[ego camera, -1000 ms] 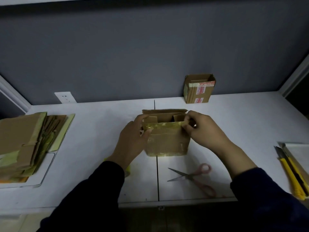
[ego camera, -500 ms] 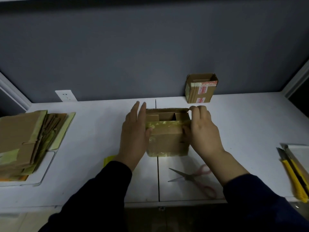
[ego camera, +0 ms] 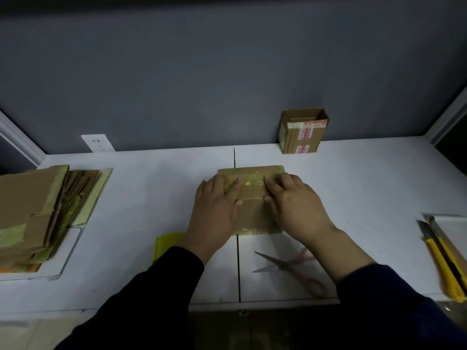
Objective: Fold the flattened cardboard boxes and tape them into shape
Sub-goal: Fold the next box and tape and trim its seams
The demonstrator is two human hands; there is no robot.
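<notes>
Where fingers (ego camera: 219,185) press, cardboard box (ego camera: 252,207) lies beneath, seemingly flat

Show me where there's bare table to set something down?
Two bare stretches of table: one between the stack of flattened cardboard and the left hand, another between the right hand and the utility knives. Crowded: the middle, with the cardboard box under both hands and scissors in front.

Your left hand (ego camera: 214,205) and right hand (ego camera: 295,205) have moved off the sides of the cardboard box (ego camera: 252,195) and now lie palms-down on its top, whose open mouth no longer shows.
</notes>
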